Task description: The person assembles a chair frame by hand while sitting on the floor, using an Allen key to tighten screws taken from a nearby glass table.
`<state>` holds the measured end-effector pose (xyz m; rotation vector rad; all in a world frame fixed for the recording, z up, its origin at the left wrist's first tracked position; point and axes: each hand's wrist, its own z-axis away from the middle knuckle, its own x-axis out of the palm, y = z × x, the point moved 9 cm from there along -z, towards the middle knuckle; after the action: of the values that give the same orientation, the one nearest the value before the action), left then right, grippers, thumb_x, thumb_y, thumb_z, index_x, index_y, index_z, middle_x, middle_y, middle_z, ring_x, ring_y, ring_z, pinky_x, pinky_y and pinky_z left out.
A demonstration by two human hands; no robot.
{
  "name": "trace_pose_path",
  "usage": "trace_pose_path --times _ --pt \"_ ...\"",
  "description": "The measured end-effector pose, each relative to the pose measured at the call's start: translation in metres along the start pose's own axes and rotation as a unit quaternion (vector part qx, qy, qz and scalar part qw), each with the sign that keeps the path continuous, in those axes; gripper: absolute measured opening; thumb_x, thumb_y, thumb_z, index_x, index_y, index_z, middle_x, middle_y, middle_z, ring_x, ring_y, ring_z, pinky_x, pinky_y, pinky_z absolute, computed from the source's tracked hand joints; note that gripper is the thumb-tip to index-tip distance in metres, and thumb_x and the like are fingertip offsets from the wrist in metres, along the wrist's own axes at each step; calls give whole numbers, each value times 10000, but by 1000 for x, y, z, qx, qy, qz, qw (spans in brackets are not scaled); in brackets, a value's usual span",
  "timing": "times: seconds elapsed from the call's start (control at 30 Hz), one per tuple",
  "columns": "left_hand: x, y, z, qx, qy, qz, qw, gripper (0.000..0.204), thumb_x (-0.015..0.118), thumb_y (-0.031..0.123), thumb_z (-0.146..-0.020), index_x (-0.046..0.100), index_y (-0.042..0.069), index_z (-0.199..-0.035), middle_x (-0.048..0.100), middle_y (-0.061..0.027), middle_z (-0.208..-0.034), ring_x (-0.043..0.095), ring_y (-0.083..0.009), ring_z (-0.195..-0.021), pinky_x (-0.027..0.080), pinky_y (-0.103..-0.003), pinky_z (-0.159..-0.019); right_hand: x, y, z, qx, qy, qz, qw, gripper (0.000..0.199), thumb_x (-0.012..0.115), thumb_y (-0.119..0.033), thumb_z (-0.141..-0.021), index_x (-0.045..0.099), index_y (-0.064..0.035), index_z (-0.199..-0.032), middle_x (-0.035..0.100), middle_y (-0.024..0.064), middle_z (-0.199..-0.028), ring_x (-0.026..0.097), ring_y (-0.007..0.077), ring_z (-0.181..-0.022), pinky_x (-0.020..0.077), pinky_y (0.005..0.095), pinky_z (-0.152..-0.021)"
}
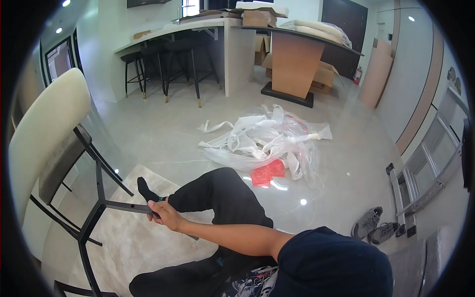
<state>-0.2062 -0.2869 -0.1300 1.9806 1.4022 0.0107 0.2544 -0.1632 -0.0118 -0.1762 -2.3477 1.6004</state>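
My right hand (166, 216) is closed around a bar of a black chair-leg frame (126, 206), whose bars meet in a Y shape on the left. The bar carries on a little past my fingers, and small holes show along it. Close behind the frame stands a chair with a cream backrest (52, 116), a dark grey seat and thin black legs. Whether the frame is joined to that chair, I cannot tell. Below my hand lies a beige rug (116, 237), with my black-trousered legs stretched over it. My left hand is out of view.
Crumpled clear plastic wrap (252, 143) and red packets (267, 172) lie on the shiny floor ahead. On the right are grey shoes (368, 222) and a metal ladder (428, 171). Bar stools (180, 47), a dark-topped table (297, 62) and cardboard boxes (324, 79) stand behind.
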Motion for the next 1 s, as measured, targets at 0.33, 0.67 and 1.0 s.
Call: trace_pose_path --times 0.33,0.67,1.0 --pt "-101 -71 257 9 -373 -292 881 622 664 344 -1019 434 155 -1566 444 -175 -1584 472 -415 -1411 380 -631 -1128 2 11 -16 257 -110 -136 950 426 562 -495 -1035 609 -75 -1089 657 59 -763 520 140 -567 438 287 -545" --pt "-116 -78 269 -42 -393 -311 864 704 610 362 -855 477 102 -1495 370 -228 -1620 272 -446 -1536 194 -661 -1221 80 -51 -87 275 -248 390 843 586 701 -528 -953 636 -39 -1269 692 79 -938 666 175 -746 552 328 -693" --pt "-101 -58 242 -147 -586 -253 756 941 701 554 -816 396 71 -1565 280 -281 -1649 151 -493 -1556 96 -674 -1239 89 -41 -85 194 -225 474 829 144 573 -176 -1030 524 -41 -1034 519 6 -715 503 94 -559 425 282 -504"
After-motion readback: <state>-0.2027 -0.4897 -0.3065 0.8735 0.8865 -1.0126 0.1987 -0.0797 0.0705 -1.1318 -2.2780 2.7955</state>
